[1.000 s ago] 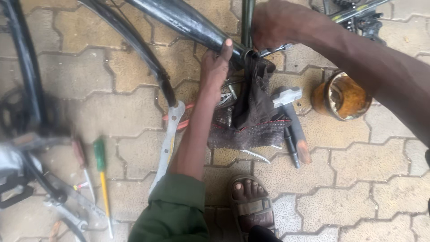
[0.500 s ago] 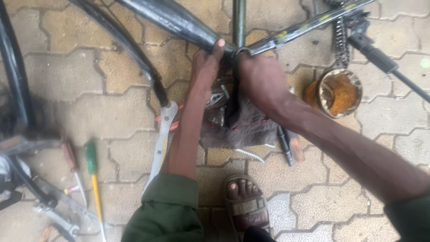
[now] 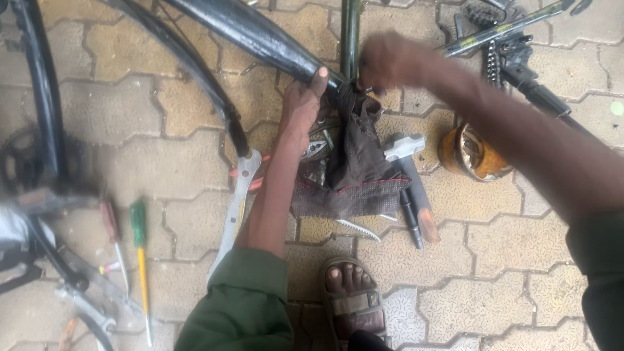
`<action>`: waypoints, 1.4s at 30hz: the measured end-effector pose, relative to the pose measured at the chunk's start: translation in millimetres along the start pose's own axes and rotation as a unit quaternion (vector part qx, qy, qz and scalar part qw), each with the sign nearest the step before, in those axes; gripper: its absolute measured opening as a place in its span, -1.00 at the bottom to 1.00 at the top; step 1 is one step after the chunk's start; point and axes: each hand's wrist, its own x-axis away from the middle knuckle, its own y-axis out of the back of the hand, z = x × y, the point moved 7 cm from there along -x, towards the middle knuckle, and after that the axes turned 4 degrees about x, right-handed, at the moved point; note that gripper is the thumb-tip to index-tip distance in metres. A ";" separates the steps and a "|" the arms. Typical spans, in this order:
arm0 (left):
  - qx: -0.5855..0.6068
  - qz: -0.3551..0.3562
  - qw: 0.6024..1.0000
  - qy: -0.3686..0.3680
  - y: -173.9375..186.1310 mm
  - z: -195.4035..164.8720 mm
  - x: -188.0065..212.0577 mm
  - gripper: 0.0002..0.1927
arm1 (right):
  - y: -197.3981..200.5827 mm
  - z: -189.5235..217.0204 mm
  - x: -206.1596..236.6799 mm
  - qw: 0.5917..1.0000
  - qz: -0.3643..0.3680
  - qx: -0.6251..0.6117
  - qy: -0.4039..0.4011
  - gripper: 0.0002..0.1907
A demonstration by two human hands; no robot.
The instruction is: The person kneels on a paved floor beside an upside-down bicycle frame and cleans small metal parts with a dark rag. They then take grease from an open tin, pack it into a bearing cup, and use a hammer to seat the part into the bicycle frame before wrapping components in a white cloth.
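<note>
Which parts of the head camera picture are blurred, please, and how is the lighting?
In the head view the right hand is smeared by motion blur, and the pedal and crank at the left edge are soft; the left hand and hammer are sharper. Lighting is flat daylight, without hard shadows or glare.

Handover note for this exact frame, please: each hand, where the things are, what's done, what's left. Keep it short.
Left hand: gripping the black frame tube, thumb on top.
Right hand: blurred, at the joint where the green tube meets the frame, just above the dark rag. Whether it holds anything cannot be told.
Nearby on the paving: hammer beside the rag, orange grease tin to its right, green-handled screwdriver and more tools far left.
Done: rag draped under the joint.
Left: work at the joint looks unfinished, both hands are on the frame.
</note>
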 end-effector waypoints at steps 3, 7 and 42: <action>0.008 0.020 1.000 0.008 -1.5 -0.1 -3.1 -0.01 | -24.6 -24.1 13.7 0.989 -0.080 -0.107 -0.059 -0.80; 0.099 0.052 0.993 0.033 -6.4 4.7 -4.3 -0.05 | -40.3 -21.2 44.6 0.948 -0.277 -0.157 -0.018 -0.81; -0.007 0.027 0.997 0.075 -0.1 15.8 -4.3 -0.12 | -59.7 62.3 40.2 0.981 -0.057 0.161 -0.088 -0.85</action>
